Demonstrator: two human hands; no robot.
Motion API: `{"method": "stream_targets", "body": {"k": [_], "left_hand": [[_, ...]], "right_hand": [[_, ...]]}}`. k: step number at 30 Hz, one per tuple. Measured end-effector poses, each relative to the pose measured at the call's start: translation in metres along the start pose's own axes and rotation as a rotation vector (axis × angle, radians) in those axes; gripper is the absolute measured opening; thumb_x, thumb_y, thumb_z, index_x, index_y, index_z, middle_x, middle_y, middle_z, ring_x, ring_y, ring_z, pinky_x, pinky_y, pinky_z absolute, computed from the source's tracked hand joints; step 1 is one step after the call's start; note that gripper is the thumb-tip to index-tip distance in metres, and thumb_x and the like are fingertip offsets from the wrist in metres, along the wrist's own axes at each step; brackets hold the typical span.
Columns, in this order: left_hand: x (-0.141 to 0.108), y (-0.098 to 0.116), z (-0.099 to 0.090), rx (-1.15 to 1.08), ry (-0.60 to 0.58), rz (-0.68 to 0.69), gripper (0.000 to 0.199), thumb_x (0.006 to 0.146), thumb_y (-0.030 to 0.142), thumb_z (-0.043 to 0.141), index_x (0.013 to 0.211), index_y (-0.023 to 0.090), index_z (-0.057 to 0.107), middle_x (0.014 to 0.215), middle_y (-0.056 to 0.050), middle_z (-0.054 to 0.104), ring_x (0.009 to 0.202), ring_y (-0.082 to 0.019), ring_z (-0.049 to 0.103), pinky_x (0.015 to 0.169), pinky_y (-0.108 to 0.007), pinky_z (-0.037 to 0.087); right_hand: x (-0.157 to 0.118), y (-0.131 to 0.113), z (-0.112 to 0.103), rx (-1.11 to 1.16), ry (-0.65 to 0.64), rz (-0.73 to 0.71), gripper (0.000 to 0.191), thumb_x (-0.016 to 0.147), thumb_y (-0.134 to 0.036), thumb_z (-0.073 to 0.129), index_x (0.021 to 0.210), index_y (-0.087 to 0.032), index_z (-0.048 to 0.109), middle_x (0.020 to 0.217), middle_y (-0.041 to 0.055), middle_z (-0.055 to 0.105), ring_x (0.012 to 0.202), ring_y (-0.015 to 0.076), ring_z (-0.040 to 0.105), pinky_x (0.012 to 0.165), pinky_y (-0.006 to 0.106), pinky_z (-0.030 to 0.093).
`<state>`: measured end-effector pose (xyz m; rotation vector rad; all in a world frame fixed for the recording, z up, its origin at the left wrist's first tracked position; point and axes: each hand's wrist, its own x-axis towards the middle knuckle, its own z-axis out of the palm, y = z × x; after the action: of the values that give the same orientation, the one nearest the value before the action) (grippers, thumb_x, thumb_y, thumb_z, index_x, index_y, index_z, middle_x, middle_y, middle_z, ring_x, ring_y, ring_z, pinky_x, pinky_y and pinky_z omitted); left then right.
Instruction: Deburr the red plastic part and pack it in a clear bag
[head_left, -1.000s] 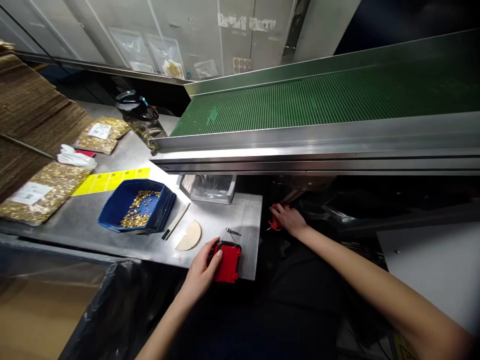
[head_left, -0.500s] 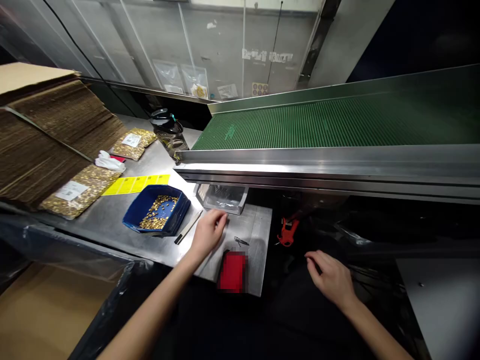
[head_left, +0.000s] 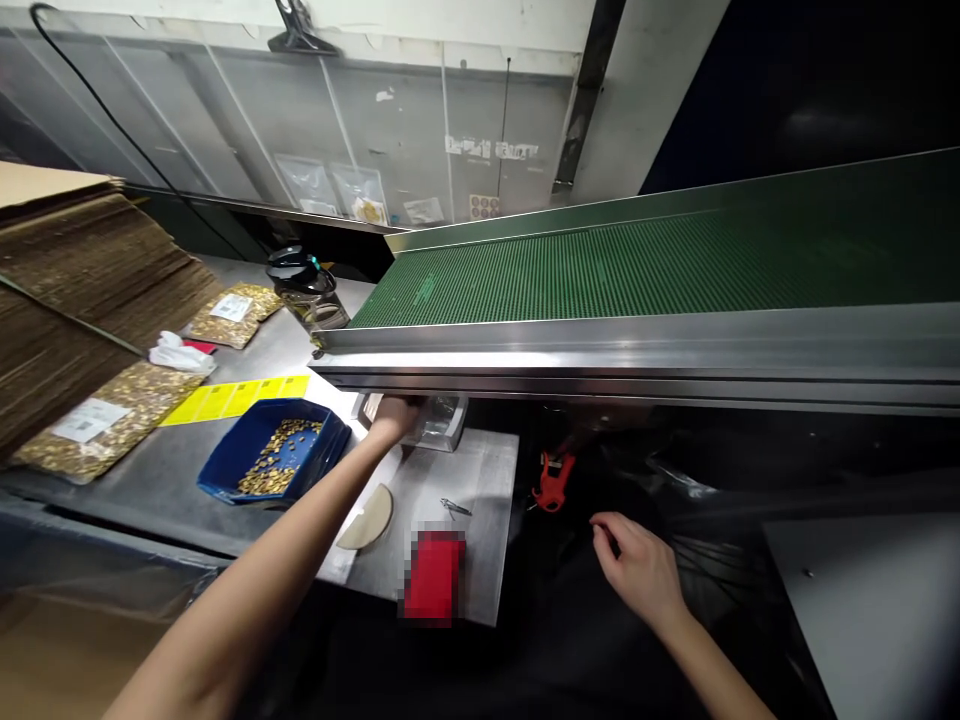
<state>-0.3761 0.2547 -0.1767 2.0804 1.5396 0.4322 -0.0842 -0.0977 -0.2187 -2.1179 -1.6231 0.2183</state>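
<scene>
My left hand (head_left: 395, 417) reaches into the grey tray (head_left: 452, 432) under the conveyor's edge; its fingers are hidden there. The tray holds clear plastic. My right hand (head_left: 637, 562) hangs over the dark area at the right, fingers curled with thumb and forefinger close together, and nothing shows in it. Left of my left forearm stands a blue bin (head_left: 217, 478) with small gold pieces inside. A round pale disc (head_left: 369, 520) lies partly behind the forearm. Small metal clippers (head_left: 455, 508) and a red object (head_left: 433, 578), blurred out, rest on the metal table (head_left: 487, 480).
A green conveyor (head_left: 570, 270) slopes up to the right. Stacked cardboard (head_left: 82, 270), bags of gold pieces (head_left: 127, 410), a yellow strip (head_left: 232, 398) and a dark-lidded bottle (head_left: 304, 285) are at the left. An orange tool (head_left: 553, 483) hangs below the conveyor.
My left hand has moved forward into the grey tray. A pale disc now shows on the table near my forearm, and the pen is no longer visible. The whole view has shifted.
</scene>
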Motion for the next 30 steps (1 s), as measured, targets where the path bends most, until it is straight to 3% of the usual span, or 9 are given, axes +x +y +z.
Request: {"method": "stream_targets", "body": {"k": [3, 5, 8, 12, 15, 20, 24, 27, 30], "left_hand": [[-0.037, 0.000, -0.010, -0.010, 0.017, -0.011, 0.026, 0.100, 0.040, 0.060, 0.100, 0.015, 0.068, 0.095, -0.005, 0.072, 0.090, -0.022, 0.068, 0.087, -0.041, 0.054], [-0.073, 0.003, -0.019, -0.036, 0.067, -0.013, 0.023, 0.101, 0.037, 0.054, 0.095, 0.018, 0.066, 0.083, -0.004, 0.069, 0.082, -0.023, 0.067, 0.080, -0.037, 0.050], [-0.134, 0.012, -0.029, -0.102, 0.170, -0.027, 0.025, 0.103, 0.041, 0.046, 0.093, 0.023, 0.061, 0.078, -0.002, 0.066, 0.074, -0.022, 0.063, 0.071, -0.032, 0.043], [-0.200, 0.031, -0.026, -0.196, 0.288, -0.062, 0.027, 0.104, 0.047, 0.042, 0.095, 0.025, 0.056, 0.080, -0.001, 0.065, 0.072, -0.022, 0.062, 0.069, -0.031, 0.042], [-0.232, 0.040, -0.016, -0.246, 0.334, -0.081, 0.025, 0.103, 0.046, 0.044, 0.098, 0.025, 0.057, 0.086, -0.003, 0.067, 0.077, -0.024, 0.064, 0.072, -0.032, 0.044], [-0.266, 0.040, -0.005, -0.383, 0.238, -0.075, 0.023, 0.100, 0.046, 0.052, 0.095, 0.025, 0.060, 0.084, -0.003, 0.069, 0.074, -0.023, 0.066, 0.069, -0.031, 0.049], [-0.279, 0.045, 0.003, -0.564, 0.124, -0.126, 0.024, 0.099, 0.047, 0.057, 0.095, 0.024, 0.063, 0.083, -0.002, 0.070, 0.072, -0.022, 0.066, 0.068, -0.031, 0.050], [-0.280, 0.057, 0.013, -0.656, 0.085, -0.151, 0.024, 0.098, 0.047, 0.057, 0.094, 0.025, 0.063, 0.083, -0.002, 0.070, 0.074, -0.023, 0.067, 0.070, -0.031, 0.051], [-0.279, 0.069, 0.023, -0.707, 0.034, -0.132, 0.023, 0.098, 0.046, 0.057, 0.092, 0.024, 0.061, 0.084, -0.002, 0.068, 0.075, -0.021, 0.066, 0.071, -0.031, 0.051]], "right_hand": [[0.003, -0.005, -0.005, 0.063, -0.003, 0.055, 0.025, 0.100, -0.033, 0.050, 0.098, -0.025, 0.074, 0.094, 0.0043, 0.077, 0.082, 0.0234, 0.073, 0.071, 0.032, 0.051], [0.005, -0.025, -0.007, 0.114, 0.002, 0.092, 0.026, 0.101, -0.036, 0.051, 0.099, -0.025, 0.074, 0.088, 0.0037, 0.076, 0.074, 0.0215, 0.071, 0.065, 0.030, 0.050], [0.009, -0.088, -0.004, 0.443, -0.068, 0.180, 0.029, 0.103, -0.043, 0.050, 0.106, -0.024, 0.072, 0.084, 0.0038, 0.074, 0.069, 0.0185, 0.069, 0.061, 0.026, 0.052], [0.018, -0.194, 0.017, 1.039, -0.288, 0.268, 0.044, 0.093, -0.052, 0.067, 0.125, -0.022, 0.065, 0.114, 0.0102, 0.074, 0.097, 0.0228, 0.071, 0.081, 0.032, 0.059], [0.026, -0.240, 0.034, 1.234, -0.297, 0.313, 0.047, 0.087, -0.055, 0.073, 0.117, -0.019, 0.067, 0.111, 0.0105, 0.074, 0.097, 0.0233, 0.071, 0.086, 0.035, 0.058], [0.018, -0.237, 0.034, 1.249, -0.279, 0.315, 0.035, 0.093, -0.054, 0.065, 0.092, -0.019, 0.071, 0.088, 0.0061, 0.075, 0.082, 0.0218, 0.071, 0.080, 0.035, 0.058], [-0.003, -0.220, 0.011, 1.226, -0.377, 0.265, 0.043, 0.094, -0.060, 0.064, 0.113, -0.021, 0.070, 0.108, 0.0083, 0.074, 0.099, 0.0241, 0.071, 0.090, 0.036, 0.057], [-0.020, -0.214, -0.002, 1.239, -0.456, 0.224, 0.067, 0.084, -0.067, 0.074, 0.135, -0.026, 0.059, 0.125, 0.0103, 0.070, 0.108, 0.0264, 0.070, 0.091, 0.037, 0.057], [-0.033, -0.209, -0.003, 1.244, -0.384, 0.302, 0.068, 0.080, -0.061, 0.081, 0.134, -0.027, 0.060, 0.121, 0.0091, 0.072, 0.107, 0.0264, 0.070, 0.092, 0.038, 0.057]]}}
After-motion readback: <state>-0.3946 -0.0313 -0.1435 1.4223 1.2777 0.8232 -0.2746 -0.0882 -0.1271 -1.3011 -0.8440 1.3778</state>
